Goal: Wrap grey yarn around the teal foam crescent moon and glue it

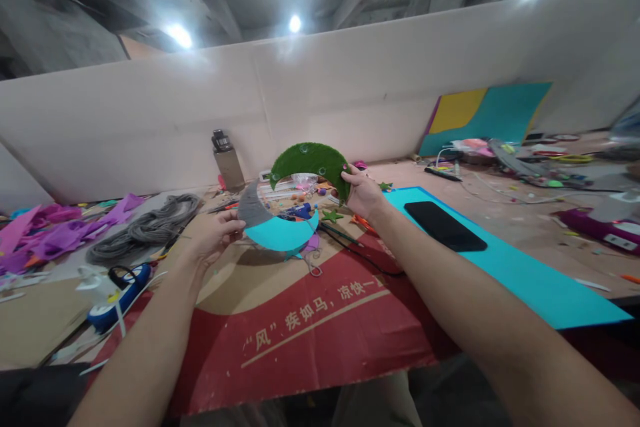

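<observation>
My left hand [220, 237] pinches the outer edge of a crescent cutout [283, 233], grey on its upper left and bright blue below, held above the cardboard. Between the thumb and fingers of my right hand [363, 190] is the right end of a green fuzzy crescent [307, 159] with a few small pale round spots. The green crescent arches upward and its left end comes close to the grey tip; whether they touch I cannot tell. Under the blue part hang a purple piece [313, 242] and a thin curled cord [314, 263].
Red printed cardboard [320, 340] covers the near table. A black phone [445, 225] lies on a blue sheet [530, 280] at right. Grey rope [145, 230], purple scraps [65, 233] and a blue power strip [120, 300] lie left. A dark bottle [229, 163] stands by the white partition [320, 87].
</observation>
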A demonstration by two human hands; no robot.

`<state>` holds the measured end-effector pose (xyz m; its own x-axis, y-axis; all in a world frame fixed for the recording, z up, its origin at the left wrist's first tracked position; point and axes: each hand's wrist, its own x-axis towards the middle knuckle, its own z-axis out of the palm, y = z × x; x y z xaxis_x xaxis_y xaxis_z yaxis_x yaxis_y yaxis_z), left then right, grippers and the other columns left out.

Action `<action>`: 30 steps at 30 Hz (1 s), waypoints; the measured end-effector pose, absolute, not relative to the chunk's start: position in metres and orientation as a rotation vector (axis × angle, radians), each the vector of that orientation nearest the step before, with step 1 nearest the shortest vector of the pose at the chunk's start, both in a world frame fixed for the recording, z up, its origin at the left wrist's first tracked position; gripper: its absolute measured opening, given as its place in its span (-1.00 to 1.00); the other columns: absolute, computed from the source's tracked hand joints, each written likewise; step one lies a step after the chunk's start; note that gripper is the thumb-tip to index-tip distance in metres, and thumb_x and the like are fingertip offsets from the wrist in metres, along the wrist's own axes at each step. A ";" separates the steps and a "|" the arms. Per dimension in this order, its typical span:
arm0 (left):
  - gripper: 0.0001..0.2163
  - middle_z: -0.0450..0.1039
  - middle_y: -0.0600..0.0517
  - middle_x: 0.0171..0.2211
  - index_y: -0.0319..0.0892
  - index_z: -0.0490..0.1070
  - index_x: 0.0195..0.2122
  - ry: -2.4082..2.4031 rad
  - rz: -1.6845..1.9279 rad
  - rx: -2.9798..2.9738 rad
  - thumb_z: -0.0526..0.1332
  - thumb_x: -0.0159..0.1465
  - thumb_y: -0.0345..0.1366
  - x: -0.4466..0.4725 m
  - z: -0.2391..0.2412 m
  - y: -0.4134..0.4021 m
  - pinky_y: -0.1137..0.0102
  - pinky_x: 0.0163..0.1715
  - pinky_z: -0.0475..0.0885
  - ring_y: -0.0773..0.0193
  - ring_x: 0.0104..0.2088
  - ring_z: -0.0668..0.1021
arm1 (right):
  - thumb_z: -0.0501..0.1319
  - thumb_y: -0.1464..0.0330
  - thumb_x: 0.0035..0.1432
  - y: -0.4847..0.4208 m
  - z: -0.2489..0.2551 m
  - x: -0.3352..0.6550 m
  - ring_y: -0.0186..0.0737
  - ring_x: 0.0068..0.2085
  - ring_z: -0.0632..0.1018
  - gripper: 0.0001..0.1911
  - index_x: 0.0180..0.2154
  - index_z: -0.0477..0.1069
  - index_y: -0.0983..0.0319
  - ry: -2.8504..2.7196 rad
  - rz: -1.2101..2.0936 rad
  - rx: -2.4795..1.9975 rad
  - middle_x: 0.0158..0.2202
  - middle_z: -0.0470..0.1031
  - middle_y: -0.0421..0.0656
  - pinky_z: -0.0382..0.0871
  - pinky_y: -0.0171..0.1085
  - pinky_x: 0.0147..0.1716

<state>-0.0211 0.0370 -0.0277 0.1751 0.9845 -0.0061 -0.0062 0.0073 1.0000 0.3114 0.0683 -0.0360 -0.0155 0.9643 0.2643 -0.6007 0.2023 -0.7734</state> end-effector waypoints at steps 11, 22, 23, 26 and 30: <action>-0.80 0.45 0.06 -0.46 -0.23 0.47 -0.44 1.074 1.060 1.295 0.41 -0.11 -0.36 -0.020 -0.027 0.036 0.49 -0.43 0.37 0.40 -0.48 0.47 | 0.10 0.54 0.07 0.069 -0.035 0.310 -0.33 -0.38 0.58 -0.72 -0.19 0.33 0.11 -0.917 1.319 -0.514 -0.36 0.57 -0.30 0.49 -0.31 -0.47; -0.79 0.46 0.05 -0.43 -0.23 0.48 -0.43 1.063 1.053 1.315 0.41 -0.13 -0.37 -0.021 -0.027 0.036 0.47 -0.42 0.38 0.38 -0.46 0.46 | 0.09 0.54 0.07 0.068 -0.034 0.310 -0.32 -0.40 0.57 -0.73 -0.21 0.33 0.11 -0.908 1.308 -0.543 -0.37 0.57 -0.29 0.45 -0.34 -0.53; -0.79 0.46 0.05 -0.44 -0.22 0.48 -0.43 1.063 1.050 1.316 0.41 -0.12 -0.37 -0.021 -0.028 0.037 0.47 -0.42 0.38 0.39 -0.46 0.46 | 0.09 0.54 0.07 0.068 -0.034 0.310 -0.32 -0.40 0.57 -0.74 -0.22 0.33 0.12 -0.901 1.307 -0.545 -0.37 0.57 -0.29 0.46 -0.34 -0.52; -0.79 0.45 0.06 -0.45 -0.22 0.47 -0.44 1.057 1.044 1.317 0.41 -0.11 -0.36 -0.023 -0.029 0.038 0.48 -0.43 0.37 0.40 -0.47 0.46 | 0.08 0.55 0.07 0.068 -0.034 0.310 -0.33 -0.43 0.56 -0.73 -0.23 0.34 0.12 -0.890 1.315 -0.541 -0.37 0.57 -0.30 0.46 -0.34 -0.52; -0.80 0.44 0.07 -0.46 -0.22 0.46 -0.44 1.053 1.046 1.322 0.40 -0.10 -0.36 -0.022 -0.029 0.038 0.48 -0.43 0.37 0.40 -0.48 0.45 | 0.09 0.54 0.06 0.068 -0.035 0.310 -0.34 -0.44 0.56 -0.74 -0.22 0.34 0.12 -0.915 1.310 -0.524 -0.39 0.56 -0.29 0.46 -0.35 -0.55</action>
